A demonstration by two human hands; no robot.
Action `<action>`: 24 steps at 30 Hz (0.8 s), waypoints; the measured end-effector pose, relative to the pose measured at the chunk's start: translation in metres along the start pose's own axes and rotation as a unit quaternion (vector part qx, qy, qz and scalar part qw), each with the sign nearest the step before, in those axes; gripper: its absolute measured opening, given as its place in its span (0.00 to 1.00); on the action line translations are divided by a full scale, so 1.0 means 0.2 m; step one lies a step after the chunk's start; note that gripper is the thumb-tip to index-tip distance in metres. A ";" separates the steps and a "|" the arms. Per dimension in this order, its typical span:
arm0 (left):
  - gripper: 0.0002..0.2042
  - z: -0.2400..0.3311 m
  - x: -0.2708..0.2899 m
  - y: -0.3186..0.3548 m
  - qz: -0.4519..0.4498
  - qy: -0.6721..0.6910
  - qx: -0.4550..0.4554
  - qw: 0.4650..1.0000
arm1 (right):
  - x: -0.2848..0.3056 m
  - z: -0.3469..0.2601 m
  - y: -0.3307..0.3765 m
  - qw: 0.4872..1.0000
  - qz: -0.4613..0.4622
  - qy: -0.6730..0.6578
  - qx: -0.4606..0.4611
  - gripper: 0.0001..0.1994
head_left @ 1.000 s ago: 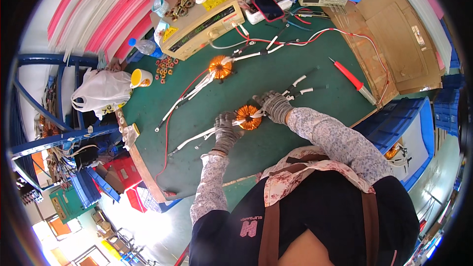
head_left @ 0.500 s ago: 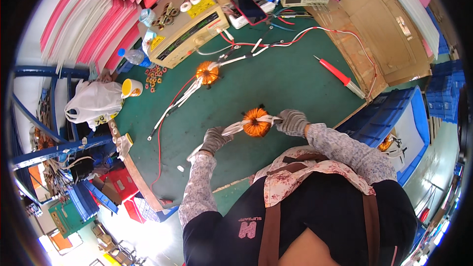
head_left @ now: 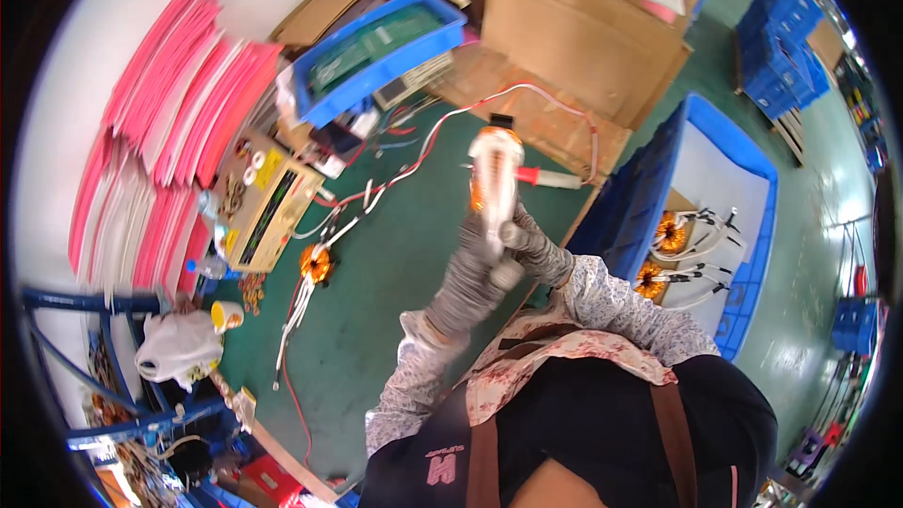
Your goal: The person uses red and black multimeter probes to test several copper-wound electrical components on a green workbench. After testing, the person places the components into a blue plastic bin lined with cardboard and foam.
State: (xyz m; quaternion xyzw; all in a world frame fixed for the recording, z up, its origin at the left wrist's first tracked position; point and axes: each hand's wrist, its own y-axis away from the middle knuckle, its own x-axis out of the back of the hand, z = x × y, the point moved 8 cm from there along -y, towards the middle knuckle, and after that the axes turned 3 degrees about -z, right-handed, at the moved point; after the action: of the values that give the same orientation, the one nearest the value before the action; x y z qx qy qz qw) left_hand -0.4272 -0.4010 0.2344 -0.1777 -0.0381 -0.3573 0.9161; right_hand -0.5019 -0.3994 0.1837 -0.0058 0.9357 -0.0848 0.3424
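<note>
Held up over the green work mat (head_left: 376, 357) is a copper-wound toroidal coil (head_left: 496, 162) with white sleeved leads, seen edge-on and a little blurred. My left hand (head_left: 470, 284), in a grey glove, is closed round the leads below the winding. Right beside it, my gloved right hand (head_left: 536, 249) pinches the same leads; its fingertips partly cover them. Behind the coil lies a red and white test probe (head_left: 555, 178). A second toroidal coil (head_left: 316, 264), its white leads spread out, rests on the mat to the left, joined to clip wires.
At my right, a large blue bin (head_left: 691, 146) holds toroidal coils (head_left: 670, 233) with white leads. A beige bench instrument (head_left: 273, 216) stands left, near pink and white foam sheets (head_left: 188, 85). A blue tray (head_left: 376, 47) of green circuit boards and a cardboard box (head_left: 574, 38) stand behind.
My view has turned toward the right. Both hands have come together and tilted the coil from lying level between them to pointing away, with the leads toward me.
</note>
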 end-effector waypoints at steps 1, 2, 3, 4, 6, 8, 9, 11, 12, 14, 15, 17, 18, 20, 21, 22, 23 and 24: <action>0.33 0.06 -0.12 -0.04 -0.044 -0.092 -0.039 0.994 | 0.08 -0.10 0.04 0.999 0.016 0.007 0.036 0.41; 0.35 0.10 -0.24 -0.04 -0.086 -0.181 -0.096 0.975 | 0.15 -0.17 0.06 0.997 0.040 0.003 0.064 0.41; 0.35 0.10 -0.36 -0.08 -0.130 -0.147 -0.094 0.976 | 0.22 -0.31 0.10 0.993 0.061 0.001 0.101 0.40; 0.35 0.11 -0.50 -0.12 -0.172 -0.113 -0.091 0.974 | 0.28 -0.43 0.13 0.988 0.081 0.005 0.132 0.39; 0.34 0.19 -0.76 -0.23 -0.168 -0.075 -0.103 0.977 | 0.46 -0.70 0.21 0.978 0.114 0.021 0.172 0.38; 0.33 0.24 -0.94 -0.32 -0.155 -0.149 -0.168 0.962 | 0.68 -1.00 0.34 0.961 0.156 0.084 0.211 0.37; 0.32 0.22 -0.94 -0.31 -0.148 -0.170 -0.176 0.958 | 0.74 -1.12 0.43 0.944 0.186 0.150 0.227 0.36; 0.29 0.13 -0.90 -0.26 -0.131 -0.211 -0.185 0.951 | 0.87 -1.35 0.60 0.878 0.255 0.306 0.264 0.35; 0.27 0.06 -0.92 -0.27 -0.134 -0.199 -0.142 0.960 | 0.95 -1.48 0.69 0.828 0.288 0.389 0.283 0.35; 0.24 -0.08 -0.96 -0.30 -0.144 -0.180 -0.058 0.971 | 1.09 -1.71 0.83 0.694 0.342 0.553 0.310 0.34; 0.21 -0.19 -0.96 -0.28 -0.162 -0.152 -0.002 0.975 | 1.12 -1.78 0.85 0.612 0.343 0.640 0.314 0.33; 0.15 -0.38 -0.98 -0.20 -0.189 -0.096 0.111 0.971 | 1.23 -1.82 0.86 0.457 0.314 0.777 0.299 0.32; 0.14 -0.35 -1.00 -0.22 -0.192 -0.118 0.084 0.970 | 1.33 -1.79 0.86 0.406 0.273 0.829 0.271 0.33; 0.11 -0.28 -1.03 -0.25 -0.195 -0.165 0.033 0.966 | 1.68 -1.66 0.84 0.407 0.238 0.879 0.072 0.34; 0.11 -0.30 -1.02 -0.27 -0.183 -0.165 0.050 0.968 | 1.87 -1.57 0.85 0.393 0.208 0.895 0.020 0.34; 0.11 -0.33 -1.00 -0.28 -0.168 -0.167 0.068 0.969 | 2.02 -1.48 0.82 0.380 0.173 0.908 -0.030 0.34; 0.10 -0.35 -0.97 -0.28 -0.150 -0.169 0.089 0.970 | 2.05 -1.42 0.78 0.412 0.149 0.891 -0.116 0.35; 0.10 -0.34 -0.96 -0.28 -0.137 -0.169 0.100 0.971 | 2.16 -1.33 0.77 0.417 0.127 0.888 -0.147 0.39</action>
State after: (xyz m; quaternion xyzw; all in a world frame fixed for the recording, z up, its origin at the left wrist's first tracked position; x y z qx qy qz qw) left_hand -0.6112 -0.3413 0.1496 -0.1358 -0.2516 -0.4385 0.8521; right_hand -0.9970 -0.2353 0.0815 0.1412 0.7076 0.1401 -0.6780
